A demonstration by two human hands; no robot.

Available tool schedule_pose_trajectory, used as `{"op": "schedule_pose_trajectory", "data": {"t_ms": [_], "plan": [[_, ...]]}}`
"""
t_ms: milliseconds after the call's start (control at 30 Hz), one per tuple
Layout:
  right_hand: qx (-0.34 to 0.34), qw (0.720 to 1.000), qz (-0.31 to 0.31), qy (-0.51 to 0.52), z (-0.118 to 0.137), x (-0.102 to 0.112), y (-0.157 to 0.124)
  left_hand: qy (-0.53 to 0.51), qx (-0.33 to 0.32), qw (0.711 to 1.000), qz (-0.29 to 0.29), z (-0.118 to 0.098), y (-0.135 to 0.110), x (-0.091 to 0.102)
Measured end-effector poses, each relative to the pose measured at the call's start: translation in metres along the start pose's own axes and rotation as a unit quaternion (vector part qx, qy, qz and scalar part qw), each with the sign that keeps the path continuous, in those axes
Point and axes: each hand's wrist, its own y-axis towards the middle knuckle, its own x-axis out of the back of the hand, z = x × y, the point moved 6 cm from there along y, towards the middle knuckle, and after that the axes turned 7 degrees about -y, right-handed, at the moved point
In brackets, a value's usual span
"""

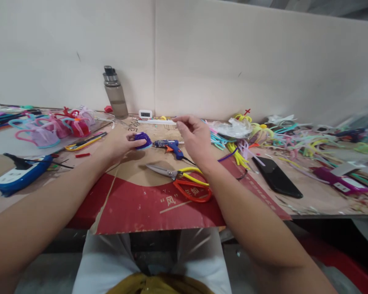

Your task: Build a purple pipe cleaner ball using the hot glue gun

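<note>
My left hand is closed around a small purple fuzzy piece with a pale blue lower edge. My right hand is raised to the right of it, thumb and forefinger drawn together. Its fingertips overlap the right end of a long white strip; whether they grip the strip or something thin is unclear. Between the hands a blue hot glue gun lies on the cardboard. Scissors with one yellow and one red handle lie nearer me, partly behind my right wrist.
A water bottle and a small digital clock stand at the back wall. Finished-looking fuzzy pieces and a blue power strip are left. A black phone, loose pipe cleaners and a purple power strip lie right.
</note>
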Motion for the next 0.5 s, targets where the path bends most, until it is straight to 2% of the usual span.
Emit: {"op": "schedule_pose_trajectory", "data": {"t_ms": [100,233,367,433,500], "plan": [[-0.032,0.997,-0.046,0.046,-0.01,0.012,0.007,-0.049,0.044,0.998,0.025,0.007,-0.004,-0.004],[-0.061,0.991,-0.095,0.078,-0.025,0.025,0.015,0.107,0.002,0.994,0.034,-0.005,-0.009,-0.006],[-0.081,0.984,-0.136,0.087,-0.039,0.041,0.025,0.269,-0.059,0.959,0.064,-0.016,-0.008,-0.008],[-0.09,0.977,-0.167,0.093,-0.046,0.055,0.03,0.321,-0.081,0.942,0.058,-0.017,-0.006,-0.007],[-0.095,0.97,-0.201,0.095,-0.054,0.071,0.033,0.332,-0.08,0.938,0.056,-0.014,-0.003,-0.004]]}}
